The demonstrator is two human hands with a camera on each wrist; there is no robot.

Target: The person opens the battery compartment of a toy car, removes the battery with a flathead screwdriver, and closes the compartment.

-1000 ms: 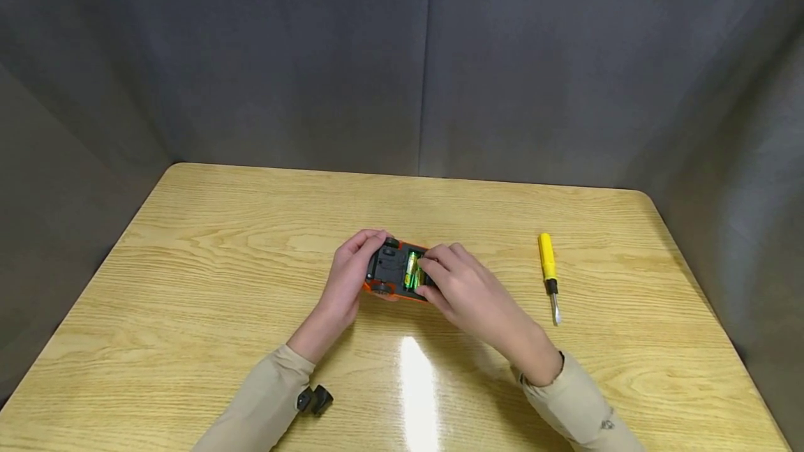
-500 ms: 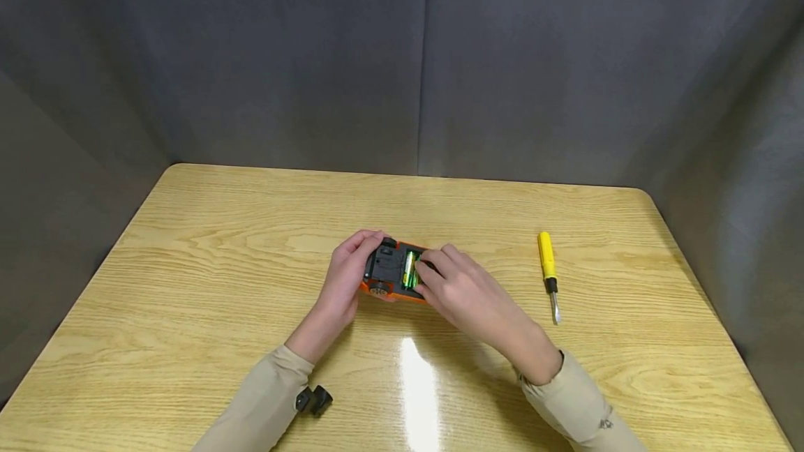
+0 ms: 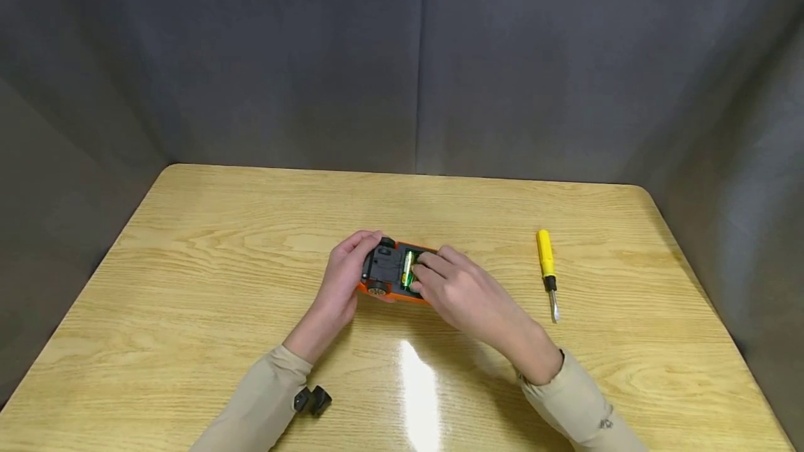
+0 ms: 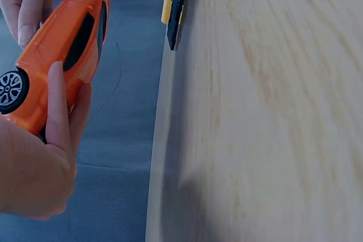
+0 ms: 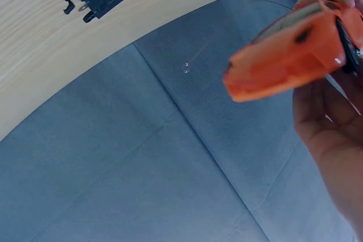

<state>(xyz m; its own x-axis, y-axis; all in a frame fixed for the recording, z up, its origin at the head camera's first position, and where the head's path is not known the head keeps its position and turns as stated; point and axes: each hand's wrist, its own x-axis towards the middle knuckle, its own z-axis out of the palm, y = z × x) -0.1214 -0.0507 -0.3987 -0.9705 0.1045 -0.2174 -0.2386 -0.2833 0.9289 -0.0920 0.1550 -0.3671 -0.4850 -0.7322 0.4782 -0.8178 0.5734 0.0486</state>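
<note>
An orange toy car (image 3: 384,267) is held above the table with its black underside up. My left hand (image 3: 342,274) grips its left end, thumb on the underside; in the left wrist view my left hand's fingers (image 4: 57,103) lie along the orange body (image 4: 62,43). A green and yellow battery (image 3: 407,269) lies in the open compartment. My right hand (image 3: 465,291) pinches a second battery beside it with curled fingers, which hide most of that battery. In the right wrist view, my right hand (image 5: 334,134) is under the car (image 5: 283,66).
A screwdriver (image 3: 547,274) with a yellow handle lies on the wooden table (image 3: 239,229) to the right. A small black device (image 3: 312,401) sits at my left sleeve. Grey curtains (image 3: 301,61) stand behind and beside the table.
My right hand's fingers have moved slightly left over the compartment and cover more of the second battery. The car has tilted slightly and shifted a little left in my left hand.
</note>
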